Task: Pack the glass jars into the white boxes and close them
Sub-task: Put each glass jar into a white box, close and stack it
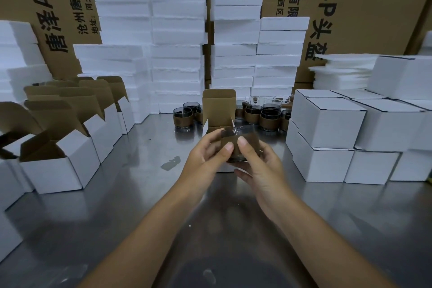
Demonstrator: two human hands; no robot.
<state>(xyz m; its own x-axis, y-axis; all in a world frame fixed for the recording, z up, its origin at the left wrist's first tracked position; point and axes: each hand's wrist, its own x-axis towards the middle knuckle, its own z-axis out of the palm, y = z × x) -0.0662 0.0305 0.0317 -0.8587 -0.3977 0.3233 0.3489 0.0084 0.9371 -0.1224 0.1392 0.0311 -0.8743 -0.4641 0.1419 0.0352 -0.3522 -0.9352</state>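
I am holding one glass jar (238, 145) between both hands, just above the steel table (117, 194) and in front of the open white box (218, 112) whose brown lid flap is standing upright behind it. My left hand (205, 159) is cupping the jar's left side, thumb across its brown sleeve; my right hand (259, 161) is wrapping the right side and underneath, thumb pressing on the front. So both hands are closed on the same jar — neither is free.

What the coming move is turning on, as I judge it: the box mouth is lying directly beyond the jar, away from my body and partly hidden by it, so I cannot tell whether the jar's base is already over the opening or short of it. The jar is looking close to upright, mouth up and tipped slightly, its axis running roughly parallel with the box's height — it needs to go forward and down, not sideways. Both hands are equally near the box; the right is carrying from below, so the left seems the one to let go first and steady the flap.

More jars (261, 113) are waiting at the back of the table, open boxes (70, 159) are lining my left, and closed boxes (327, 124) are stacking on my right.
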